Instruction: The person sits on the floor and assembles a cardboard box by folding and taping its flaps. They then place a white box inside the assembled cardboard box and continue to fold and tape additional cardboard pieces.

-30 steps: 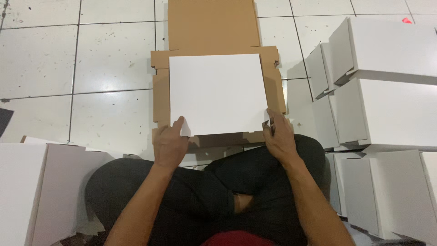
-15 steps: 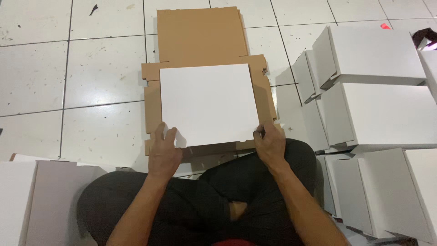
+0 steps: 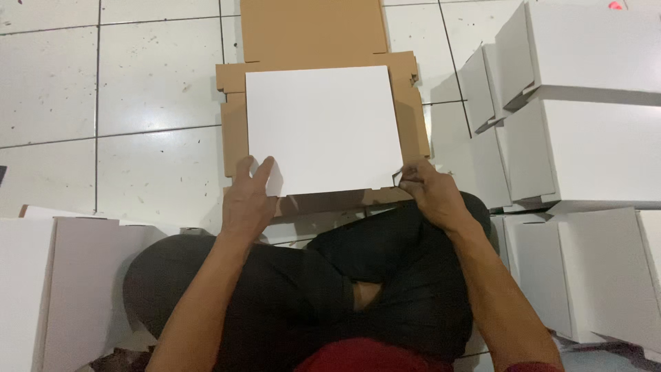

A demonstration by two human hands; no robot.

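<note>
Far left: white box (image 3: 62,289) on the tile floor (image 3: 138,89). Left hand (image 3: 249,196) lies flat, fingers spread, on the near-left corner of the white panel (image 3: 320,127). Panel sits centre frame on the flat brown cardboard (image 3: 313,27), in front of crossed legs. Right hand (image 3: 427,193) pinches the panel's near-right corner. Far right: stacked white boxes (image 3: 592,103).

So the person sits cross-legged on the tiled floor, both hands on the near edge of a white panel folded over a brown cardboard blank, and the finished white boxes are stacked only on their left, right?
Not quite. The head view shows the stacked white boxes on the person's right too, not only on the left. The rest holds: left hand and right hand rest on the near edge of the white panel over the brown cardboard blank.
</note>
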